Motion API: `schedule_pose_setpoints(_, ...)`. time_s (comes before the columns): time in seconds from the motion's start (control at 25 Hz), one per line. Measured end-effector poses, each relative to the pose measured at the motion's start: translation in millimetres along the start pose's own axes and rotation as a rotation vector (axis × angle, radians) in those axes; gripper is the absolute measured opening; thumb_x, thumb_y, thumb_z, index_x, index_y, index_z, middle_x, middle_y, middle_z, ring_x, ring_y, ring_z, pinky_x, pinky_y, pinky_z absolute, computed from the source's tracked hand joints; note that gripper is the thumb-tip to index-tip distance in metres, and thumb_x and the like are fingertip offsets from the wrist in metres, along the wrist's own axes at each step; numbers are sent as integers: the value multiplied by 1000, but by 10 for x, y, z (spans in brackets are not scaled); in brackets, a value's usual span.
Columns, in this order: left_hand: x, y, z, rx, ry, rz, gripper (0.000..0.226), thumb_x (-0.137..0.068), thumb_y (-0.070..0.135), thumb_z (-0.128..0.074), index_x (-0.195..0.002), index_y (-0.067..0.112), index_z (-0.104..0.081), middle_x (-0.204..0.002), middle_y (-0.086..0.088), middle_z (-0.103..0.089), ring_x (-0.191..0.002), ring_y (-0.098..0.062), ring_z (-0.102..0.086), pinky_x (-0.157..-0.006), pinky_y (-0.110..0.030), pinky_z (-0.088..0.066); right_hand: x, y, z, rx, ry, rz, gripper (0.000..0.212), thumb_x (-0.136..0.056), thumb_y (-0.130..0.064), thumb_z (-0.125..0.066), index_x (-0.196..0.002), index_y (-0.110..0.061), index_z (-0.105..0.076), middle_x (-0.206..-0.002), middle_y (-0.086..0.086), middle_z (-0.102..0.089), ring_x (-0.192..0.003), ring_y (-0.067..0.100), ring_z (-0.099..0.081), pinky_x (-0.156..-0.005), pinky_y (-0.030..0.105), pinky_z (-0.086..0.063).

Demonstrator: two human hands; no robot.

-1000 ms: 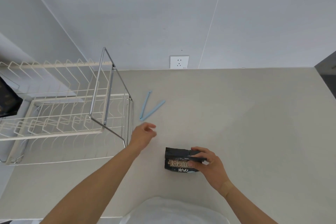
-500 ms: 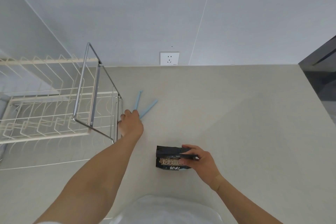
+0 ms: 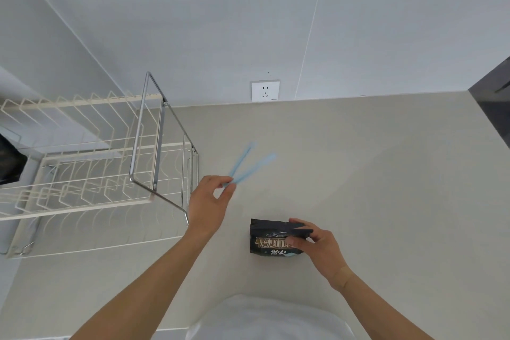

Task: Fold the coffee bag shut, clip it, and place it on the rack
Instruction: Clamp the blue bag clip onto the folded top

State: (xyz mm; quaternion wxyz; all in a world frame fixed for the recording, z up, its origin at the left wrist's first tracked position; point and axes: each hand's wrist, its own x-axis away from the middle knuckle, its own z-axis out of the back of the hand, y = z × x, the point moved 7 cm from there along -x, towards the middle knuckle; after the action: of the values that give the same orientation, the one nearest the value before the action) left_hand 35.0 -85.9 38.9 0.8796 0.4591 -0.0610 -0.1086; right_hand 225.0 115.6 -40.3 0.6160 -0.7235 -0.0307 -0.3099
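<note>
A small black coffee bag [image 3: 269,237] with pale lettering stands on the beige counter, its top folded over. My right hand [image 3: 317,243] pinches that folded top from the right side. A light blue bag clip [image 3: 249,164], spread open in a V, is held at its hinge end by the thumb and fingers of my left hand [image 3: 209,201], just right of the rack. The clip looks blurred. The cream wire rack [image 3: 91,174] with a chrome frame stands at the left.
A white wall socket [image 3: 265,90] sits on the back wall above the counter [image 3: 358,174]. A dark object [image 3: 9,163] lies at the far left behind the rack. A dark surface [image 3: 494,107] borders the counter at the right edge.
My left hand reached to the clip on the counter, closed its fingers on the hinge end and drew it slightly toward me. My right hand kept holding the bag's folded top.
</note>
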Motion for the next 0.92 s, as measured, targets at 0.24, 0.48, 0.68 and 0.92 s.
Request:
schedule_pose_setpoints(0.24,543,159,91,180,-251,-134,16,-80,20,-73,-93,30,-74,-96,11,-69,-96,-9,-64,-80,-7,-44,-1,6,-2,-27,1,17,21,-76,-3,-78,-94,-14,-79,-108,-14,-74,-92,7,-70,-67,17,-56)
schedule_pose_setpoints(0.48,733,90,49,213,-306,-142,17,-78,24,-73,-94,29,-75,-97,8,-71,-94,-17,-66,-78,-17,-49,15,0,-3,-35,8,45,22,-77,0,-76,-94,-13,-79,-105,-8,-76,-91,4,-70,-67,15,-55)
schedule_pose_setpoints(0.68,762,109,88,211,-332,-193,18,-78,22,-73,-95,29,-75,-101,10,-68,-94,-16,-66,-80,-14,-48,-10,27,18,-3,13,44,28,-80,6,-71,-99,-13,-78,-111,-7,-73,-94,9,-69,-68,17,-56)
schedule_pose_setpoints(0.92,787,60,-45,217,-336,-155,23,-77,8,-77,-93,26,-77,-98,10,-70,-91,-14,-66,-77,-15,-48,-29,60,25,3,18,39,31,-80,12,-68,-103,-6,-76,-112,-3,-73,-89,11,-71,-68,21,-58)
